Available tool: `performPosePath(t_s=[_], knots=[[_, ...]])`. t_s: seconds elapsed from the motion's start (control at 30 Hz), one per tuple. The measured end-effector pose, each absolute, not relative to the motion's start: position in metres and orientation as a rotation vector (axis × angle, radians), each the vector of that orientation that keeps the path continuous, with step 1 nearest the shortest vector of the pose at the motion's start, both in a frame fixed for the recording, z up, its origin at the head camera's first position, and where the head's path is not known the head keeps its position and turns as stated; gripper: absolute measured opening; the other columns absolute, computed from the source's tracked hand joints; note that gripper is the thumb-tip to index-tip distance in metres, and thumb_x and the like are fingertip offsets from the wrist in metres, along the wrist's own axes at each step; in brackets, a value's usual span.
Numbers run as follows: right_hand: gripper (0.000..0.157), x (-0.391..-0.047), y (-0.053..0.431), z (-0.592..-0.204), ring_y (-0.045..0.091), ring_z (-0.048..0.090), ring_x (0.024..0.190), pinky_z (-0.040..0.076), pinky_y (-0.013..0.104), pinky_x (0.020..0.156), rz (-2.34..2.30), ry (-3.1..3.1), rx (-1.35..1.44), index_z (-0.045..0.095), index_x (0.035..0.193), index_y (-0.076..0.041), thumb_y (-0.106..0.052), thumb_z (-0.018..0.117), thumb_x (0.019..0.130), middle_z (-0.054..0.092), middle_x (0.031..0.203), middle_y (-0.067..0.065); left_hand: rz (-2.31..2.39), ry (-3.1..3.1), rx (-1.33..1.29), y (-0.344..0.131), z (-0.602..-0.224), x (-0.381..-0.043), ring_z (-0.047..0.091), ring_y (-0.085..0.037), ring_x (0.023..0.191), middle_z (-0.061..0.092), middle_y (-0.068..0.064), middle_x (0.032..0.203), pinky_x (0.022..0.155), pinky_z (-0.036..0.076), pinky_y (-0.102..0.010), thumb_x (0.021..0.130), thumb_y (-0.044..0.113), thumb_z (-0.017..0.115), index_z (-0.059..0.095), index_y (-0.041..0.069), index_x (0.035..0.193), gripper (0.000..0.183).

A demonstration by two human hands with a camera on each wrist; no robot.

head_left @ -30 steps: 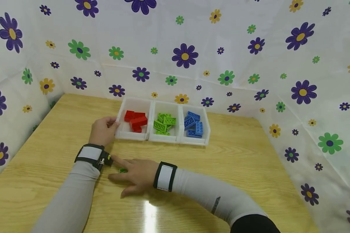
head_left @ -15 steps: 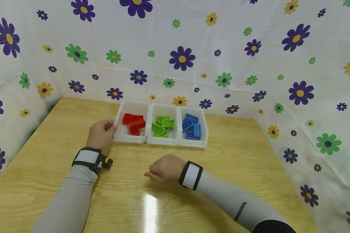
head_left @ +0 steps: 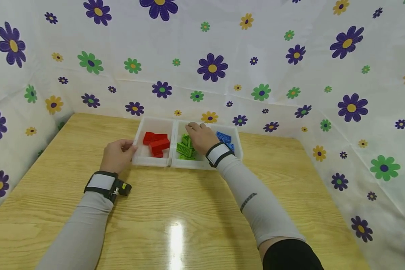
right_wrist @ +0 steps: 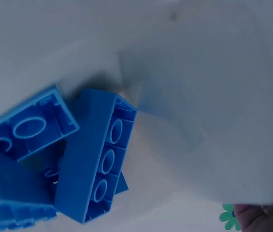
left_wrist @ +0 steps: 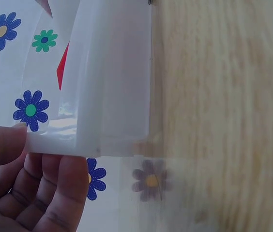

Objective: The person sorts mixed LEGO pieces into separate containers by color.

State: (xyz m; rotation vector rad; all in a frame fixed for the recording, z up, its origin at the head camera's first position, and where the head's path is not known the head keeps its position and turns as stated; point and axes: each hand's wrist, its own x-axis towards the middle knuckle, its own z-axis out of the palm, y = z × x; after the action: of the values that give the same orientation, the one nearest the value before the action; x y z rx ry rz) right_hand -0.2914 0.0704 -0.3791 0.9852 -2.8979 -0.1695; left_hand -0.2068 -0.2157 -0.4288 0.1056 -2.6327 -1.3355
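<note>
My left hand (head_left: 117, 154) pinches the left wall of the white bin with red bricks (head_left: 159, 144). In the left wrist view, the thumb lies on one side of the bin's rim (left_wrist: 54, 145) and the curled fingers on the other. My right hand (head_left: 202, 138) is over the middle bin (head_left: 183, 163), fingers pointing down above the green bricks (head_left: 185, 149). Its fingertips are partly hidden, and I cannot tell whether they hold a brick. Blue bricks (right_wrist: 98, 157) in the right bin fill the left of the right wrist view; the right hand's fingers show at its lower right corner.
Three white bins stand joined side by side at the back of the wooden table (head_left: 148, 221). My right wrist and its strap (head_left: 219, 153) cover part of the blue bricks' bin. A flower-printed cloth (head_left: 256, 48) hangs behind and along both sides.
The right hand has gone from a green brick on the table up to the middle bin; that brick is no longer seen on the table. My left hand keeps its grip on the left bin.
</note>
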Motion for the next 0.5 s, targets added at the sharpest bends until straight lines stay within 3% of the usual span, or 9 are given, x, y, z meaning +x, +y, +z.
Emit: performPosePath(t_s=[0.13,0.23,0.33,0.4,0.5], knots=[[0.048,-0.295,0.076,-0.386,0.035,0.035,0.150,0.033,0.056,0.119,-0.153,-2.964,0.870,0.037,0.159,-0.016,-0.023,0.040,0.112,0.031,0.167,0.006,-1.343,-2.630,0.075,-0.210,-0.430,-0.210,0.063,-0.032,0.095,0.070,-0.024,0.110,0.072,0.047,-0.021,0.102,0.017,0.064,0.065,-0.008,0.128,0.036],[0.058,-0.296,0.085,-0.390,0.033,0.011,0.158,0.011,0.064,0.123,-0.089,-2.989,0.760,0.027,0.164,-0.021,-0.044,0.038,0.111,0.018,0.171,0.002,-1.342,-2.630,0.063,-0.208,-0.429,-0.210,0.063,-0.033,0.094,0.070,-0.025,0.109,0.071,0.048,-0.022,0.102,0.016,0.064,0.065,-0.009,0.128,0.036],[0.077,-0.296,0.096,-0.392,0.030,-0.006,0.159,-0.001,0.069,0.121,-0.060,-2.991,0.635,0.012,0.166,-0.025,-0.066,0.031,0.104,0.003,0.173,0.000,-1.334,-2.631,0.061,-0.209,-0.428,-0.210,0.063,-0.033,0.094,0.069,-0.025,0.108,0.072,0.048,-0.025,0.102,0.016,0.064,0.065,-0.009,0.128,0.036],[0.086,-0.294,0.105,-0.393,0.029,-0.009,0.159,-0.004,0.070,0.120,-0.013,-2.986,0.573,0.005,0.166,-0.024,-0.073,0.030,0.101,-0.002,0.173,0.000,-1.325,-2.636,0.060,-0.212,-0.428,-0.210,0.062,-0.033,0.095,0.069,-0.025,0.109,0.074,0.048,-0.027,0.102,0.016,0.064,0.065,-0.009,0.129,0.036],[0.088,-0.288,0.121,-0.395,0.031,-0.007,0.159,-0.005,0.068,0.121,0.095,-2.967,0.547,0.006,0.166,-0.019,-0.071,0.034,0.101,-0.002,0.173,0.002,-1.304,-2.643,0.054,-0.218,-0.430,-0.212,0.062,-0.033,0.096,0.069,-0.024,0.110,0.075,0.048,-0.029,0.103,0.017,0.062,0.065,-0.008,0.129,0.037]])
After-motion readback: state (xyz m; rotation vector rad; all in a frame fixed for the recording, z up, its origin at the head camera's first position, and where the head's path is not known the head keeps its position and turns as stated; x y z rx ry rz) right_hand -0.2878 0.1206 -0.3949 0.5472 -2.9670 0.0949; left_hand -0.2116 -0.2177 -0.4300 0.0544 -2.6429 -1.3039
